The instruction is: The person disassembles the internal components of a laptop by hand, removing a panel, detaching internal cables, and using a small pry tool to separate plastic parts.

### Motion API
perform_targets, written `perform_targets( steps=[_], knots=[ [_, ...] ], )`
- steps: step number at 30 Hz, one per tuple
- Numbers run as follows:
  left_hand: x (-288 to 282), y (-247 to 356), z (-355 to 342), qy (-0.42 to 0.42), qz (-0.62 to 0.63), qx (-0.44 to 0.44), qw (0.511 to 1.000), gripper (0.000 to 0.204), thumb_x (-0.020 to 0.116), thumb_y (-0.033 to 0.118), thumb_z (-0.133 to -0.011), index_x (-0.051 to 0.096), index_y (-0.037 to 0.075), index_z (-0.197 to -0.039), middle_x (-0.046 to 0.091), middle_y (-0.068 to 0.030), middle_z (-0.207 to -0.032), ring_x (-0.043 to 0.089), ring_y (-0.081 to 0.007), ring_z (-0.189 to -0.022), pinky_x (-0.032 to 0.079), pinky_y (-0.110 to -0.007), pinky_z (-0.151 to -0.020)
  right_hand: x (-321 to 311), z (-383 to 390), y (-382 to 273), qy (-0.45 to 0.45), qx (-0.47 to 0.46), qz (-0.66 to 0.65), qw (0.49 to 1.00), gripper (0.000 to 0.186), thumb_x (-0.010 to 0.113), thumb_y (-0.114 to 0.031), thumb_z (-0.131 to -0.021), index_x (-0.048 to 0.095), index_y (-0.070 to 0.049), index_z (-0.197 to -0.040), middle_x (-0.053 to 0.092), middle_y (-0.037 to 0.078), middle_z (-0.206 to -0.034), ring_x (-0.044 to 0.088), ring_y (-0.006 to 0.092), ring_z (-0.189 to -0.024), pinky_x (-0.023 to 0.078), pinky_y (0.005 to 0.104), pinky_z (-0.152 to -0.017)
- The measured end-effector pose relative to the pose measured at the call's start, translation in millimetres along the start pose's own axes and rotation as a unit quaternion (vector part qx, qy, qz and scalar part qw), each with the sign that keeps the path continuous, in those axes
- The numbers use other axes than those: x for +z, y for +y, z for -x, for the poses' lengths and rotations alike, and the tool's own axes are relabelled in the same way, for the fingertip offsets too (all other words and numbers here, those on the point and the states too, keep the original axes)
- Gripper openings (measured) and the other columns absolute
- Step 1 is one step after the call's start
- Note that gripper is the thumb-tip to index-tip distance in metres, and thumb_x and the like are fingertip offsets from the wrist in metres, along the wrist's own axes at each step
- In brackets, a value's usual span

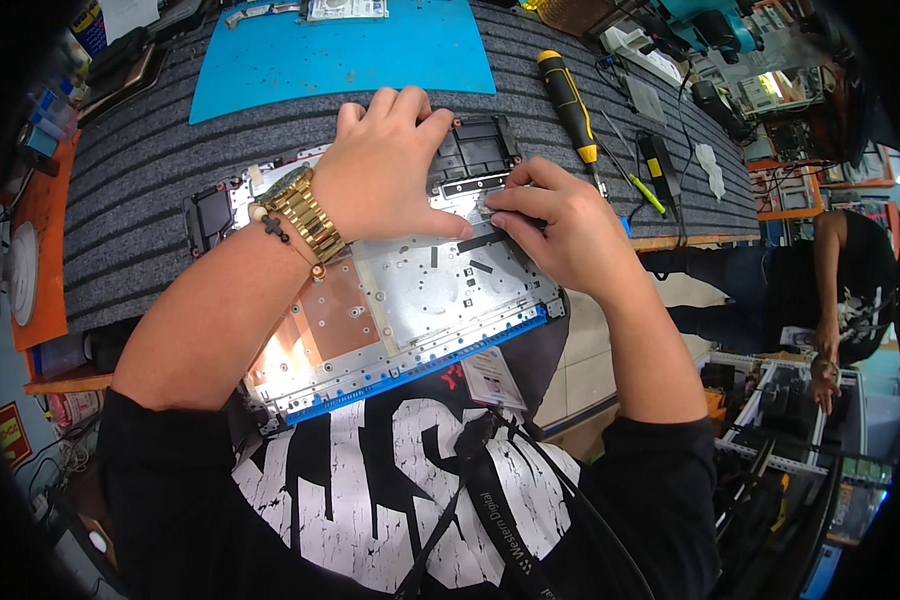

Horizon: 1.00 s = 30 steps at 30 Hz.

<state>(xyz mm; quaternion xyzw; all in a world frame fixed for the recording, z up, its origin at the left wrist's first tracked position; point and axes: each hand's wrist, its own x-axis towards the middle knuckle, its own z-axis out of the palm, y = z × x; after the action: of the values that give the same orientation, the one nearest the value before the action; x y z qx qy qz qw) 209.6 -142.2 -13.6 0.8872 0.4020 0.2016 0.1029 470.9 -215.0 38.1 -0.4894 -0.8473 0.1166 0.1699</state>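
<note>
A silver laptop chassis panel [425, 290] with a copper-coloured area, black speaker-like units at two far corners and a blue strip along its near edge lies tilted before me, its near side close to my body. My left hand [385, 170], a gold watch on its wrist, rests across the far part of the panel with thumb and fingers spread. On the panel's right half, my right hand [555, 220] has its thumb and fingertips pinched together just beside my left thumb. Whatever sits between those fingertips is too small to make out.
The panel's far side rests on a grey ribbed bench mat [150, 185]. Beyond it lies a blue work mat [340, 60]. To the right are a yellow-black screwdriver [567, 105], a thin yellow-green tool [647, 193] and cables. A person [840, 290] stands at far right.
</note>
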Motion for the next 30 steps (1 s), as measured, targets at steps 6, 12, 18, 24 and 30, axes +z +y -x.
perform_targets(
  steps=[6,12,18,24,30],
  knots=[
    [-2.2,-0.5,-2.2,-0.018,0.008,0.001,1.0,0.12,0.101,0.071,-0.067,0.067,0.0,-0.158,0.062,-0.0166,-0.142,0.056,-0.0352,-0.134,0.042,-0.05,-0.111,8.8,4.0,-3.8,0.02,0.017,-0.015,1.0,0.014,0.088,-0.014,-0.097,0.089,-0.009,-0.11,0.075,0.008,-0.111,0.08,0.0349,-0.093,0.065,0.046,-0.081],
    [-0.8,-1.1,-3.4,-0.002,0.01,0.01,1.0,0.119,0.102,0.069,-0.067,0.068,-0.001,-0.157,0.062,-0.0172,-0.14,0.056,-0.0357,-0.133,0.043,-0.05,-0.109,16.2,3.1,-4.0,0.033,-0.01,0.027,0.999,0.011,0.086,-0.015,-0.099,0.087,-0.009,-0.109,0.074,0.008,-0.109,0.079,0.0347,-0.092,0.064,0.0478,-0.08],
    [-3.6,-0.6,-2.2,-0.014,0.004,0.004,1.0,0.119,0.103,0.068,-0.066,0.068,0.0,-0.157,0.062,-0.0168,-0.142,0.056,-0.0356,-0.133,0.044,-0.051,-0.108,1.7,-8.8,-4.7,-0.035,0.035,-0.001,0.999,0.012,0.082,-0.016,-0.104,0.086,-0.006,-0.109,0.075,0.01,-0.11,0.079,0.0379,-0.098,0.064,0.0497,-0.084],
    [-1.1,-1.3,-0.2,0.0,0.002,0.005,1.0,0.119,0.1,0.072,-0.067,0.068,0.002,-0.158,0.062,-0.0163,-0.143,0.056,-0.0355,-0.135,0.044,-0.051,-0.109,-5.1,-17.0,0.7,-0.049,0.029,-0.029,0.998,0.013,0.081,-0.015,-0.106,0.086,-0.004,-0.112,0.077,0.013,-0.11,0.078,0.0395,-0.099,0.063,0.0485,-0.088],
    [-1.9,-0.7,-0.8,-0.014,0.008,-0.005,1.0,0.12,0.1,0.074,-0.067,0.068,0.003,-0.159,0.062,-0.0158,-0.144,0.056,-0.035,-0.136,0.043,-0.051,-0.111,-16.3,-7.3,12.6,0.016,0.025,-0.064,0.997,0.013,0.079,-0.011,-0.108,0.085,-0.001,-0.114,0.078,0.012,-0.109,0.077,0.0329,-0.093,0.061,0.0427,-0.083]
  ],
)
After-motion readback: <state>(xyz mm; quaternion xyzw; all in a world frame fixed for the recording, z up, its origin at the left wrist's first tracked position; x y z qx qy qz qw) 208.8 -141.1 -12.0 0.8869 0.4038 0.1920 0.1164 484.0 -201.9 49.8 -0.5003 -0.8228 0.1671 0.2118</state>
